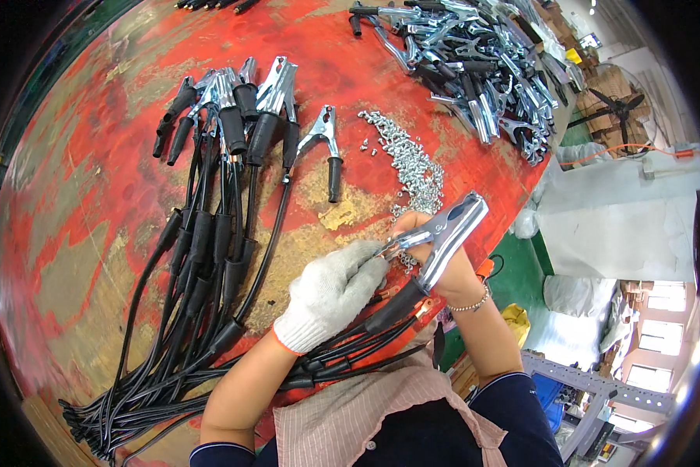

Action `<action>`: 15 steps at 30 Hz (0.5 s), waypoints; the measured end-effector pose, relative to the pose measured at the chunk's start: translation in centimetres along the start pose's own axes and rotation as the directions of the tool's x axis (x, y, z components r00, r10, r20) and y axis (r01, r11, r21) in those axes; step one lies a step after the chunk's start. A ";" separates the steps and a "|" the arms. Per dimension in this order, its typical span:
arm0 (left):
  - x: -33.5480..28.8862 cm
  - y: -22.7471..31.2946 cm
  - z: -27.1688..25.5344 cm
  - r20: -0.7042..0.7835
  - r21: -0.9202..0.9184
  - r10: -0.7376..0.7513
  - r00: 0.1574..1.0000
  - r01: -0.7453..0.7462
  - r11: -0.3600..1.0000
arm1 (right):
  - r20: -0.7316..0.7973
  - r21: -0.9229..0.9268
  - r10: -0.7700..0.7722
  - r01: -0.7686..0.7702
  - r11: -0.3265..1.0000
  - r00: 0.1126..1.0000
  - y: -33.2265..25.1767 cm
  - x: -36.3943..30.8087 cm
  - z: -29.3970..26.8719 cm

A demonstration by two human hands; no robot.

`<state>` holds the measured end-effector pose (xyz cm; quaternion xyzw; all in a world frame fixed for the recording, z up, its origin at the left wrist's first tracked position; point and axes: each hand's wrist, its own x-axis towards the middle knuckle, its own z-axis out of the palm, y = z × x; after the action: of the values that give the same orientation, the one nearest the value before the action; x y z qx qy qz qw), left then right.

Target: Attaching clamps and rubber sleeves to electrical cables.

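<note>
My left hand (336, 289), in a white knit glove, is closed in a pinch around a black cable's copper-coloured end, held against one arm of a metal spring clamp (451, 227). The clamp is silver with a black sleeve (396, 307) on its other arm, which slants down toward the apron. My bare right hand (452, 272), with a bracelet at the wrist, grips the clamp from behind; the clamp covers part of its fingers. Below my hands lie black cables (365, 342) with bare copper terminals (421, 309). Close beyond the right fingers is a pile of small screws (416, 167).
On the red, worn tabletop (77, 194), a bundle of black cables with clamps attached (229, 117) lies to the left. One clamp (321, 136) rests apart from it. A heap of loose clamps (474, 70) covers the far right edge. A black fan (618, 109) stands beyond.
</note>
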<state>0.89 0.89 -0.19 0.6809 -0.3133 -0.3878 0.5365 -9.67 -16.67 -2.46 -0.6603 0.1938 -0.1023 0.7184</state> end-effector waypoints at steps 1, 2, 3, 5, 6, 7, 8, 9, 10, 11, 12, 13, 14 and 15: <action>-0.1 0.1 0.0 0.018 -0.021 -0.039 0.999 0.039 0.999 | 0.024 0.139 0.103 -0.106 0.985 0.994 0.1 -0.4 0.3; -0.1 0.1 0.0 0.037 -0.042 -0.078 0.996 0.079 0.996 | 0.061 0.272 0.201 -0.210 0.939 0.978 0.1 -0.5 0.5; -0.2 -0.1 0.0 0.043 -0.043 -0.061 0.997 0.063 0.997 | 0.087 0.334 0.282 -0.295 0.895 0.955 -0.4 -0.6 0.8; -0.1 -0.6 0.1 0.056 -0.047 -0.021 0.998 0.024 0.999 | 0.116 0.400 0.298 -0.319 0.859 0.947 0.0 -0.7 0.6; -0.1 -0.4 0.1 0.062 -0.043 -0.022 0.998 0.025 0.999 | 0.130 0.431 0.306 -0.331 0.839 0.943 0.2 -0.7 0.6; -0.1 -0.3 0.1 0.068 -0.038 -0.025 0.997 0.027 0.999 | 0.125 0.433 0.312 -0.335 0.837 0.942 0.1 -0.7 0.5; -0.1 -0.3 0.0 0.074 -0.033 -0.027 0.997 0.030 0.999 | 0.120 0.434 0.318 -0.338 0.835 0.941 0.0 -0.7 0.5; 0.0 -0.4 0.0 0.069 -0.023 -0.022 0.997 0.023 0.999 | 0.114 0.436 0.324 -0.341 0.833 0.939 0.0 -0.7 0.4; 0.0 -0.5 0.1 0.065 -0.014 -0.014 0.998 0.015 1.000 | 0.102 0.431 0.303 -0.317 0.845 0.947 0.0 -0.8 0.3; 0.0 -0.6 0.1 0.061 -0.005 -0.007 0.998 0.007 1.000 | 0.091 0.425 0.283 -0.294 0.856 0.955 0.1 -1.0 0.1; 0.0 -0.4 0.1 0.067 0.003 -0.010 0.998 0.010 1.000 | 0.079 0.419 0.261 -0.270 0.867 0.962 0.3 -1.1 0.0; 0.0 -0.1 0.0 0.073 0.012 -0.015 0.997 0.014 1.000 | 0.075 0.409 0.239 -0.248 0.878 0.968 0.5 -1.2 -0.1; -0.1 0.1 0.0 0.079 0.021 -0.019 0.997 0.017 1.000 | 0.070 0.399 0.216 -0.226 0.889 0.974 0.7 -1.2 -0.1; -0.1 0.1 0.1 0.072 0.007 -0.028 0.997 0.028 1.000 | 0.066 0.389 0.193 -0.203 0.899 0.979 0.8 -1.3 -0.2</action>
<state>0.75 0.89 -0.10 0.6725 -0.3242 -0.4185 0.5172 -10.98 -16.21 -3.06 -0.4805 0.2259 -0.0571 0.8455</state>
